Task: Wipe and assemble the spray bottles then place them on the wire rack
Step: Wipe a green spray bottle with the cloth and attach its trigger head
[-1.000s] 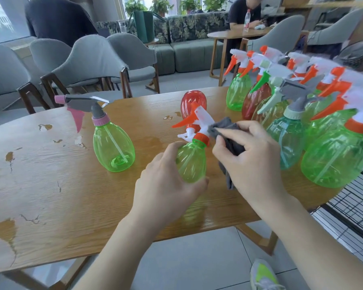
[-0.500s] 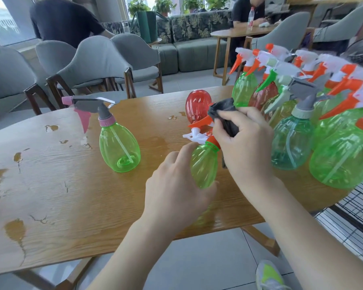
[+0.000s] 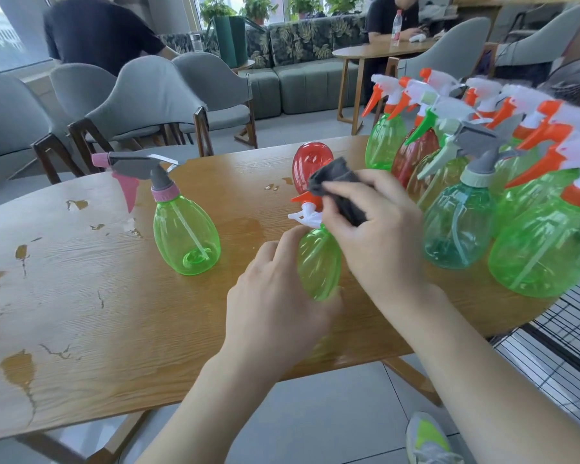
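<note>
A worn wooden table (image 3: 81, 296) with chipped varnish fills the view, grey chairs (image 3: 141, 98) and a patterned sofa (image 3: 298, 38) behind it. My left hand (image 3: 275, 306) curls round the lower body of a small green spray bottle (image 3: 318, 266), holding it tilted just above the table near its front edge. My right hand (image 3: 379, 236) grips a dark grey cloth (image 3: 342, 189), fingers bent over it, pressing it onto that bottle's white and orange trigger head (image 3: 307, 212). Directly behind this bottle a red bottle body (image 3: 307, 165) stands with no head on it. To the left of the held bottle, well apart, a green bottle with a grey and pink sprayer (image 3: 185, 236) stands upright. To its right a crowd of assembled spray bottles (image 3: 466, 195), mostly green with orange and white heads, stands packed together. Beyond the table's right edge, below that crowd, I see black wire rack (image 3: 563, 343) bars.
</note>
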Motion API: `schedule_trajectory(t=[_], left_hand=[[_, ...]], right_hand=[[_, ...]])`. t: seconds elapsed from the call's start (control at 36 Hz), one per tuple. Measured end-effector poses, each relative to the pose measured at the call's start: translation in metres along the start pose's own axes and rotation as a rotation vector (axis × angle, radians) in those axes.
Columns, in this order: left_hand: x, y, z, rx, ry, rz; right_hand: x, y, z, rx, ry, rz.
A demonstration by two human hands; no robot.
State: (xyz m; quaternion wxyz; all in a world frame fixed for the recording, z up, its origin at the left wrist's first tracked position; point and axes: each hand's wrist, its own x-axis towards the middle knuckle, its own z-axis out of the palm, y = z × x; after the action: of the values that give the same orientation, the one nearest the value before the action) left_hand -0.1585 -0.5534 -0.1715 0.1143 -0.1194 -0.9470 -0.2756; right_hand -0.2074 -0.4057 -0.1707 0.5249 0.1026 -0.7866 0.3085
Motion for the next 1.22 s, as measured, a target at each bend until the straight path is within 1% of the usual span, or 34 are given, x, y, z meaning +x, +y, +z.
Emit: schedule_trajectory(t=[0.08, 0.19, 0.33, 0.5, 0.67, 0.83, 0.97, 1.03, 1.14, 1.22], left_hand=[[-0.001, -0.001, 0.0, -0.009, 0.009, 0.016], [0.001, -0.003, 0.002, -0.018, 0.026, 0.005], [0.002, -0.008, 0.0, -0.053, 0.053, -0.009], [0.002, -0.007, 0.001, -0.033, 0.062, 0.005], [0.003, -0.009, 0.001, -0.04, 0.064, 0.002], [0.001, -0.01, 0.002, -0.037, 0.075, 0.015], [0.002, -0.013, 0.002, -0.089, 0.096, 0.009], [0.001, -0.015, 0.001, -0.108, 0.101, 0.009], [-0.002, -0.016, -0.001, -0.138, 0.108, -0.005], [-0.004, -0.017, -0.002, -0.192, 0.111, -0.031]], right_hand=[[0.006, 0.011, -0.005, -0.018, 0.051, 0.052], [0.007, 0.013, -0.006, -0.008, -0.036, 0.114], [0.003, 0.008, -0.008, 0.017, -0.162, 0.101], [0.004, 0.017, -0.012, -0.025, -0.116, 0.184], [0.0, 0.007, -0.014, 0.08, -0.217, 0.161], [-0.003, 0.017, -0.013, -0.037, -0.123, 0.25], [-0.009, 0.0, -0.011, 0.062, -0.142, 0.178], [-0.009, 0.0, -0.011, 0.061, -0.136, 0.171], [-0.009, 0.013, -0.012, -0.043, -0.088, 0.275], [-0.011, 0.014, -0.014, -0.05, -0.14, 0.349]])
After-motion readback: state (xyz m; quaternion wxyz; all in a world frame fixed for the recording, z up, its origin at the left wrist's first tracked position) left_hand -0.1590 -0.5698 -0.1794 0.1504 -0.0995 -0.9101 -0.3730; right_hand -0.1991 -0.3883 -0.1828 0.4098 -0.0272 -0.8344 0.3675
